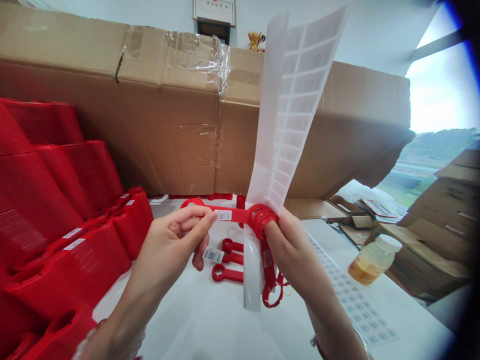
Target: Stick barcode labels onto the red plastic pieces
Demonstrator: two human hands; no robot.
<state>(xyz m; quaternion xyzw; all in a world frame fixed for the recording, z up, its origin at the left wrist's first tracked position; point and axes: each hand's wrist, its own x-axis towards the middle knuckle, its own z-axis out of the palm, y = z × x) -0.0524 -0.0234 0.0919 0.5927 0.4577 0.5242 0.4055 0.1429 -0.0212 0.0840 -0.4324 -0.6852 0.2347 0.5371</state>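
Red plastic dominates this head view. The person's left hand (168,245) is almost closed, its thumb pressing on a long red plastic spanner (234,215) just beside a barcode sticker (224,215) on the bar, with the fingers curled behind. The right hand (290,250) is also narrowly closed, pinching the spanner's ribbed ring end together with a tall white sticker sheet (300,100), which rises above the spanner and runs down below it.

A second barcode sticker (213,254) sits just below the spanner, but what holds it is hidden. Under the right hand hangs a red piece (270,285); the fingers hide whether it joins the spanner.

Below the spanner, smaller red spanners (227,272) lie on a white table (180,330). To its left stand stacked red crates (67,260), and behind it are large cardboard boxes (150,110). To its right are a bottle of yellow liquid (373,260) and a printed label sheet (354,295). Both forearms are cut off by the lower edge.
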